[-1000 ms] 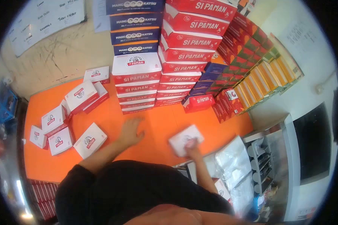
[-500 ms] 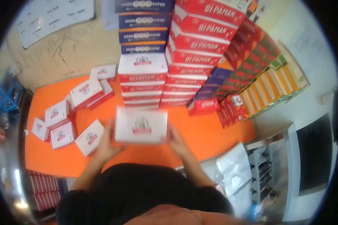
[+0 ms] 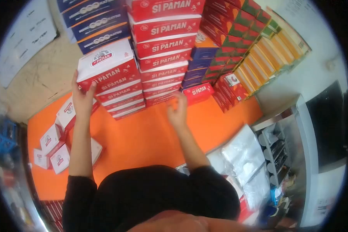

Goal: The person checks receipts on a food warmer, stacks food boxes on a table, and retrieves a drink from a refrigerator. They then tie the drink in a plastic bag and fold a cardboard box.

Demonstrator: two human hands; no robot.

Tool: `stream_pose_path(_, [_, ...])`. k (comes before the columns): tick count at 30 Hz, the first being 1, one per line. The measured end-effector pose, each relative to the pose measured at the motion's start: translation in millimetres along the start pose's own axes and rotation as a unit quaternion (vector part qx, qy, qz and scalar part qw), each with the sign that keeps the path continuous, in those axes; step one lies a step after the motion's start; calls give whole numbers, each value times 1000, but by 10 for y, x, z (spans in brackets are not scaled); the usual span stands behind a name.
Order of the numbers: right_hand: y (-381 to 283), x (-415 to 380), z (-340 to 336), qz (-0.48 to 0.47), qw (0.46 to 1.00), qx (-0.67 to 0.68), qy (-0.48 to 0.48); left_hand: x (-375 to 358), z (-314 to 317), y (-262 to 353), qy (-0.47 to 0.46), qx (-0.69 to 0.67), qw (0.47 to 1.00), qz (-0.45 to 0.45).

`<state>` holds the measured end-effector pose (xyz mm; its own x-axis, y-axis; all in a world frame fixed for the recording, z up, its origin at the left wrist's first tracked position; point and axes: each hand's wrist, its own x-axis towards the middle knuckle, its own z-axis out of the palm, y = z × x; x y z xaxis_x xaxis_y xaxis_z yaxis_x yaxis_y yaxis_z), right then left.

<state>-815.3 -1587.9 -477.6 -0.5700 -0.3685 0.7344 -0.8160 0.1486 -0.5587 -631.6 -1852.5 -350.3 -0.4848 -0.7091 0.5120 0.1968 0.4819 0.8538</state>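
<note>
A red and white SI PAMAN box (image 3: 104,60) lies on top of a stack of like boxes (image 3: 123,103), slightly askew to those below it. My left hand (image 3: 82,94) grips its front left corner, thumb against the red front and fingers along the left side. Apart from any box, my right hand (image 3: 177,110) hovers over the orange table (image 3: 154,143) with fingers spread, in front of the taller SI PAMAN stack (image 3: 166,58). Several loose boxes (image 3: 60,158) sit on the table at the left, some partly behind my left forearm.
Dark blue and orange boxes (image 3: 100,25) are piled behind the left stack. To the right stand a single red box (image 3: 198,92), red and green boxes (image 3: 228,46) and yellow boxes (image 3: 265,58). Clear plastic bags (image 3: 245,154) and a grey rack (image 3: 276,154) are at the right.
The box both hands held over the table is now on the left stack. My left hand stays on it; my right hand has let go. The view has turned.
</note>
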Motion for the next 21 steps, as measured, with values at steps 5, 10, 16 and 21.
stream_pose_path(5, [1406, 139, -611, 90, 899, -412, -115, 153, 132, -122, 8, -1, 1000, -1])
stream_pose_path(10, [1992, 187, -773, 30, 857, -463, -226, 173, 175, -132, 20, -15, 1000, 0])
stream_pose_path(16, [1521, 207, -989, 6, 814, -450, -366, 159, 177, -86, 10, -48, 998, -26])
stream_pose_path(21, [-365, 853, -1234, 99, 873, -28, -476, 161, -156, -171, -3, -51, 998, -35])
